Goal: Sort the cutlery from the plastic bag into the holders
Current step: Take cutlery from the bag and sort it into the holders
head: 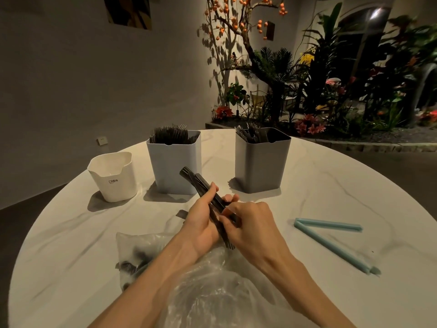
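A round white marble-patterned table (pixel 331 185) with faint grey veins carries a pale blue plastic bag-sealing clip (pixel 335 240), lying open in a V on the table's right side. Beyond the table's far right edge stands an indoor bed of dark green plants with red and pink flowers (pixel 354 95), and from it rises a bare-branched tree hung with small orange fruits (pixel 238 22). On the grey wall behind the table's left side sit a white wall socket (pixel 101 140) and, higher up, a dark picture (pixel 128 10).
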The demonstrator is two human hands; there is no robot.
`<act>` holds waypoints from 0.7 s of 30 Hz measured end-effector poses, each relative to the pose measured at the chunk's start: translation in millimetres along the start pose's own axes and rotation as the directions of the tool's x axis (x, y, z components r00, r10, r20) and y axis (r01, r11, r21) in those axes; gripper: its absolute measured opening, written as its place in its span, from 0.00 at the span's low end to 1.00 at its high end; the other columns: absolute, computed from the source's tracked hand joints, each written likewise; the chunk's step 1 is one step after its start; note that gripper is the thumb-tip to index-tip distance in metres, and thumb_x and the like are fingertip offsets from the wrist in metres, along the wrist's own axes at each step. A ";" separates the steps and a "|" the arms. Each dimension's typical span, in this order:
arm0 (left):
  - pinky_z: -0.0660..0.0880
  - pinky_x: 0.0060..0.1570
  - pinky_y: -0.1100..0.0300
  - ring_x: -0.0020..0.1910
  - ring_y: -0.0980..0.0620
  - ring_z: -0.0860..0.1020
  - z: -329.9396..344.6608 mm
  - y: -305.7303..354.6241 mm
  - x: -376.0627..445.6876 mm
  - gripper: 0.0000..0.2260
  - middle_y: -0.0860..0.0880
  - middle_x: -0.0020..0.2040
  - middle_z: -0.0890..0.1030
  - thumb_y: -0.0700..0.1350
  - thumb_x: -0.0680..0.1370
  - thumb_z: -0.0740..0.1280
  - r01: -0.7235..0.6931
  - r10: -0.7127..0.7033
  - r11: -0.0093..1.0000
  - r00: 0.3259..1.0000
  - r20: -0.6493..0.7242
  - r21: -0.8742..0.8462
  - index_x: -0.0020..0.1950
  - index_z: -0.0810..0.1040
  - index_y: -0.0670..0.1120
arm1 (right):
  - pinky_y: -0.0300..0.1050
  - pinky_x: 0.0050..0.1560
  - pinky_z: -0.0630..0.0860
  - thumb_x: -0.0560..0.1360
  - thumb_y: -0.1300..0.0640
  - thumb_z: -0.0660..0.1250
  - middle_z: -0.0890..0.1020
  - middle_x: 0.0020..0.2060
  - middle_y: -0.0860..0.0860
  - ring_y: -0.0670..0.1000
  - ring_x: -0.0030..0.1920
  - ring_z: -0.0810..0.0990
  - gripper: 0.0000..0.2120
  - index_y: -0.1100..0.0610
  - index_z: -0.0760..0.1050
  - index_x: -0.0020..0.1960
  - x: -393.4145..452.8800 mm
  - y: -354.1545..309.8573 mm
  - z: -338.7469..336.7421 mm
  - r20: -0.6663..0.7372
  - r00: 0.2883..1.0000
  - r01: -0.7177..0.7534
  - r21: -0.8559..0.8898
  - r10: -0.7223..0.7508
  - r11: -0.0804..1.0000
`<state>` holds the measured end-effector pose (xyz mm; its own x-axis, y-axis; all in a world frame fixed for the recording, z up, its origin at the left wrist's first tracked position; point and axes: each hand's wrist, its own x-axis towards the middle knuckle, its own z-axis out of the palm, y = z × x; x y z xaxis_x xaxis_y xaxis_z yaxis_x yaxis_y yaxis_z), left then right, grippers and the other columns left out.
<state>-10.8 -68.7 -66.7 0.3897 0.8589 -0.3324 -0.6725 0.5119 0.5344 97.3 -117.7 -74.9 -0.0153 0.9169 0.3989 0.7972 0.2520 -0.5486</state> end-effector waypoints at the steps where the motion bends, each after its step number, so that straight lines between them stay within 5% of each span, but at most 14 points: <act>1: 0.76 0.57 0.50 0.55 0.46 0.76 0.7 1.7 0.6 0.25 0.46 0.38 0.76 0.52 0.83 0.64 -0.016 0.016 1.000 1.000 0.008 -0.018 0.30 0.83 0.41 | 0.40 0.41 0.79 0.78 0.54 0.71 0.85 0.39 0.48 0.46 0.37 0.80 0.05 0.51 0.86 0.50 1.1 0.6 -2.3 -0.008 1.000 0.008 0.019 -0.008 1.000; 6: 0.75 0.65 0.45 0.53 0.43 0.83 -4.0 21.8 8.8 0.09 0.44 0.40 0.81 0.49 0.83 0.64 -0.224 0.223 0.969 0.975 -0.016 -0.103 0.48 0.73 0.45 | 0.36 0.32 0.71 0.76 0.51 0.73 0.79 0.28 0.43 0.44 0.31 0.76 0.07 0.51 0.85 0.41 11.2 10.0 -26.8 -0.031 0.988 -0.132 0.299 0.148 0.945; 10: 0.76 0.62 0.48 0.38 0.47 0.83 -6.2 21.6 10.4 0.11 0.48 0.32 0.76 0.49 0.83 0.64 -0.197 0.204 0.963 0.979 0.017 -0.184 0.43 0.72 0.45 | 0.35 0.25 0.59 0.78 0.52 0.70 0.64 0.24 0.46 0.45 0.25 0.60 0.10 0.59 0.82 0.50 12.5 16.4 -45.7 0.138 0.934 -0.318 0.739 0.329 0.594; 13: 0.79 0.41 0.58 0.26 0.55 0.69 -11.2 21.2 15.0 0.14 0.52 0.28 0.65 0.48 0.82 0.65 -0.132 0.145 0.972 0.988 0.056 -0.196 0.38 0.71 0.46 | 0.37 0.24 0.54 0.78 0.53 0.70 0.59 0.28 0.49 0.46 0.26 0.55 0.13 0.54 0.81 0.35 14.6 18.4 -54.5 0.240 0.916 -0.368 0.822 0.322 0.435; 16: 0.63 0.19 0.66 0.18 0.58 0.60 -6.9 29.6 8.8 0.09 0.54 0.23 0.60 0.47 0.78 0.67 -0.081 0.076 0.996 0.981 0.180 0.022 0.41 0.71 0.46 | 0.40 0.28 0.50 0.78 0.54 0.68 0.54 0.33 0.53 0.47 0.29 0.52 0.21 0.53 0.69 0.27 14.6 19.6 -62.2 0.371 0.884 -0.459 0.802 0.283 0.383; 21: 0.59 0.18 0.65 0.19 0.58 0.57 -0.5 41.6 -10.1 0.16 0.53 0.25 0.56 0.49 0.75 0.71 -0.086 -0.036 0.864 0.972 0.232 0.496 0.58 0.84 0.41 | 0.41 0.29 0.49 0.75 0.55 0.71 0.57 0.29 0.51 0.49 0.30 0.51 0.21 0.52 0.68 0.25 20.4 21.5 -75.0 0.529 0.826 -0.547 0.667 0.196 0.505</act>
<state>-43.1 -56.1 -41.5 0.5491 0.8198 -0.1624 -0.3030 0.3764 0.8755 159.5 -116.8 -23.4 -0.1759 0.9702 -0.1669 0.0088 -0.1680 -0.9857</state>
